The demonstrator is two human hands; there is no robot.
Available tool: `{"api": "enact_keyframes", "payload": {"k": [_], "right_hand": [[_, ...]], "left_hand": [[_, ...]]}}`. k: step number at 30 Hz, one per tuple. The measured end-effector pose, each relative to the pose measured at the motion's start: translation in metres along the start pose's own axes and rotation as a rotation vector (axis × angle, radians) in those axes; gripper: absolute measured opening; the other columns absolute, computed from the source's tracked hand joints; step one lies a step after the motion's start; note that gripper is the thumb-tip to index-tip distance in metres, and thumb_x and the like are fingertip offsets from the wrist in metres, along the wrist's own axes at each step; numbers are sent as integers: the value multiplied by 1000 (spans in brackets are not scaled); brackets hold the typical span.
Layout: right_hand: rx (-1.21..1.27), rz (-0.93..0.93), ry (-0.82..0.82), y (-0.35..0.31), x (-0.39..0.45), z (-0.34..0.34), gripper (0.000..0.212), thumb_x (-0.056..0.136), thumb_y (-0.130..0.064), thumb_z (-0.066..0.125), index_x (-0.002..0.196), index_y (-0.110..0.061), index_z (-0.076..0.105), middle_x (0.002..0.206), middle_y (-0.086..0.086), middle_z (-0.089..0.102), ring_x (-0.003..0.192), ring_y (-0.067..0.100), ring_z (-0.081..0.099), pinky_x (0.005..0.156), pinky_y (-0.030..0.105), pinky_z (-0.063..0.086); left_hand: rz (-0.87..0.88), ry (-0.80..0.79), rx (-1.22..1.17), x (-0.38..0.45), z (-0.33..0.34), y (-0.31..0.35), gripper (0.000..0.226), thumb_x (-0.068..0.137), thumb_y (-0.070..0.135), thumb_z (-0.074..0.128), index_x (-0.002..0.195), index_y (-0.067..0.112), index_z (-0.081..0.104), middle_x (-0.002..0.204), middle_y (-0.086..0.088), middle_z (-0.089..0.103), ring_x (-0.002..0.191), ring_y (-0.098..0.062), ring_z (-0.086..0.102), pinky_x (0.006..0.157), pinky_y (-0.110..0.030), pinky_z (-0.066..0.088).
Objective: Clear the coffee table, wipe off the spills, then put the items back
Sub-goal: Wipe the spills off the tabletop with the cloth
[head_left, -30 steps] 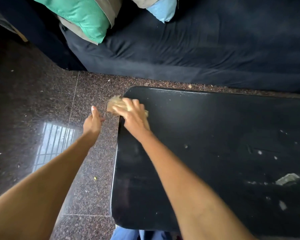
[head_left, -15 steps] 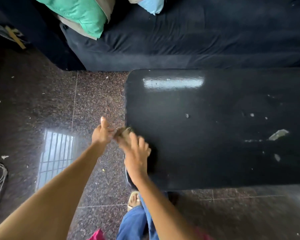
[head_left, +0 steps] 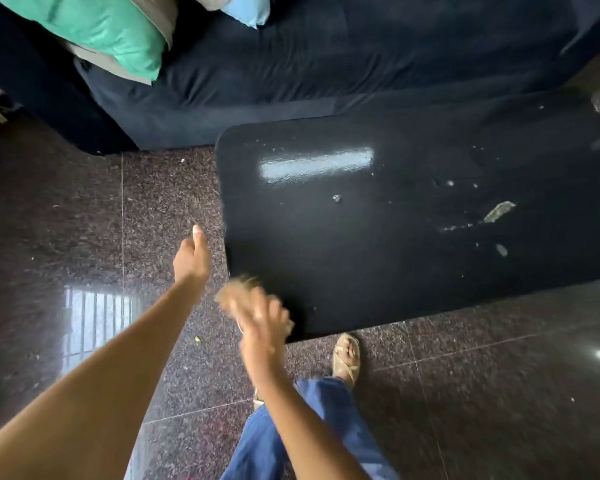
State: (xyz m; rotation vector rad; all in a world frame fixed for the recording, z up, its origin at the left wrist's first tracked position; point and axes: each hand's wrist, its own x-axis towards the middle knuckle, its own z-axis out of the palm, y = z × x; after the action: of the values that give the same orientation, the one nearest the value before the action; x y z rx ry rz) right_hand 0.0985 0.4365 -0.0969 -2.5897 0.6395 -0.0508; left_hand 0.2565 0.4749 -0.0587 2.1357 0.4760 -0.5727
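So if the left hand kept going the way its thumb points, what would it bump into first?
Probably nothing soon: the left hand points along the floor, beside the table. The sofa comes first, though depth is unclear.

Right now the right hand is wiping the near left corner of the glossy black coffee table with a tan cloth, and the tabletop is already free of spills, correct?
Not quite. The head view shows the right hand with the tan cloth at the near left corner of the glossy black coffee table, but pale smears and crumbs remain on the right part of the top.
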Motion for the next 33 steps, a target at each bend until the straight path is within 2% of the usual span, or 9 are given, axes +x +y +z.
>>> {"api": "enact_keyframes", "payload": {"k": [4,9,12,15,18,21,23,27,33], "right_hand": [[39,-460,6,17,15,-9,51,74,-3,61,114,-34,63,115,3,57,86,26,53,66,39,47],[-4,151,281,131,79,-74,57,73,1,40,112,-32,66,110,7,57,86,33,50,67,41,44],[-42,516,443,174,99,-85,58,74,9,52,119,-27,64,119,18,54,94,39,47,74,49,45],[-42,493,393,120,86,-56,55,79,-3,57,128,-29,53,129,12,50,103,32,43,78,43,39],[72,305,166,31,49,-11,43,94,-48,44,132,-27,47,116,3,52,100,26,50,84,42,39],[28,-103,-69,-37,3,11,35,92,-29,40,123,-37,57,113,-1,55,86,19,49,68,32,45],[39,-245,-48,-37,-2,14,42,79,-19,53,115,-39,61,116,-1,54,90,19,50,69,32,42],[114,-70,91,26,33,-35,73,67,4,60,124,-42,53,121,2,49,99,25,40,74,40,41],[-24,315,235,98,35,-40,78,65,12,62,129,-30,49,128,15,47,105,34,45,78,48,44]], "left_hand": [[68,74,70,-9,12,4,59,100,43,21,126,-3,47,130,-25,51,116,-34,49,99,-42,36],[61,129,68,-3,23,11,59,100,43,22,126,-4,48,131,-24,51,119,-35,48,101,-39,35],[43,124,89,1,35,13,60,100,44,22,129,-2,47,134,-24,49,124,-35,46,104,-37,32],[55,83,105,1,38,11,59,101,43,21,128,-3,46,135,-24,48,124,-35,45,103,-38,32],[38,101,103,6,27,11,59,101,44,21,131,-1,44,136,-22,48,125,-34,45,103,-37,32],[33,138,122,11,9,12,60,100,45,20,133,-1,43,137,-22,46,127,-34,44,104,-38,31],[26,150,120,17,0,13,61,100,46,20,133,-1,43,138,-22,46,127,-33,44,105,-38,31],[7,145,89,23,-3,20,62,100,47,19,133,1,43,138,-19,47,125,-32,45,104,-38,33],[-7,70,51,21,9,16,63,99,49,18,133,2,44,138,-18,48,125,-30,46,104,-38,33]]}}
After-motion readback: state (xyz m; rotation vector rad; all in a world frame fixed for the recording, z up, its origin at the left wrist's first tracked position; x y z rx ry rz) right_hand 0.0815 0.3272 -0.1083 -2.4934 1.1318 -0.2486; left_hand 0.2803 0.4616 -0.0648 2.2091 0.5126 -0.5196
